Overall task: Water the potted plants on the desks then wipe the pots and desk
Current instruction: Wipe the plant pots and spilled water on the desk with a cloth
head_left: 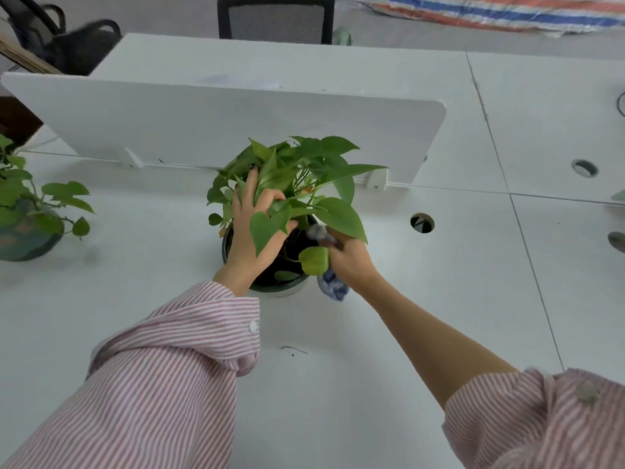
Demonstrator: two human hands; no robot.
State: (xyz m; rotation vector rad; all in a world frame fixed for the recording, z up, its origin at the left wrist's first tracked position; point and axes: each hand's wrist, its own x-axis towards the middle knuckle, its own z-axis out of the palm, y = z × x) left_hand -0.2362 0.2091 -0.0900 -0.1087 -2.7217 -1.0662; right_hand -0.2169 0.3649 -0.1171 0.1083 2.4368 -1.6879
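Note:
A leafy green plant (304, 170) grows in a dark green pot (280, 288) in the middle of the white desk (338, 384). My left hand (252, 231) reaches in among the stems and holds the leaves back toward the left. My right hand (350, 257) grips a blue and white cloth (333, 287) against the right side of the pot's rim. Leaves hide part of the cloth and my right fingers. A second plant (37, 198) in a dark pot (23, 242) stands at the left edge of the desk.
A white divider panel (203, 120) stands right behind the plant. Round cable holes (422, 223) dot the desk to the right. A black mesh chair (275, 20) sits behind the far desk. A small dark scrap (293, 349) lies on the desk near me.

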